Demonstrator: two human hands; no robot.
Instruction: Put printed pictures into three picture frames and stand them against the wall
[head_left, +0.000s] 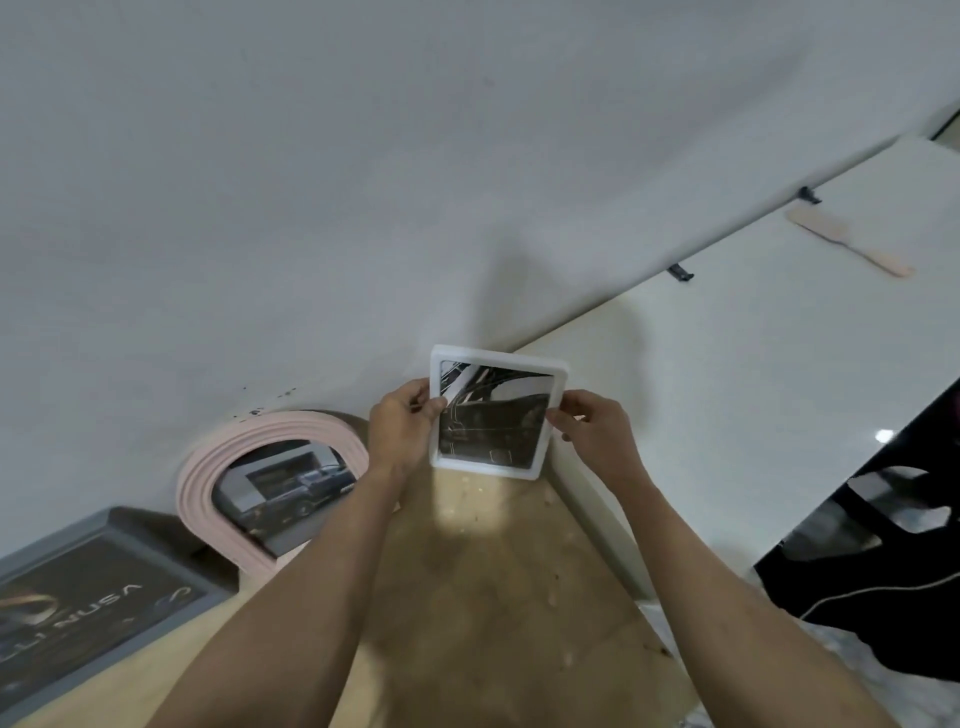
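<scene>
A white picture frame (493, 413) with a dark printed picture in it is held upright in front of the grey wall (363, 182), just above the wooden tabletop (493, 597). My left hand (402, 421) pinches its left edge and my right hand (592, 426) pinches its right edge. To the left, a pink arched frame (260, 447) with a car picture leans against the wall. Further left, a grey rectangular frame (114, 540) with a dark print also leans there.
A white glossy table (753, 364) stands to the right, with a pink flat tool (852, 247) on it and two small black clips (680, 272) along its back edge. A dark object (883, 571) sits below its near edge.
</scene>
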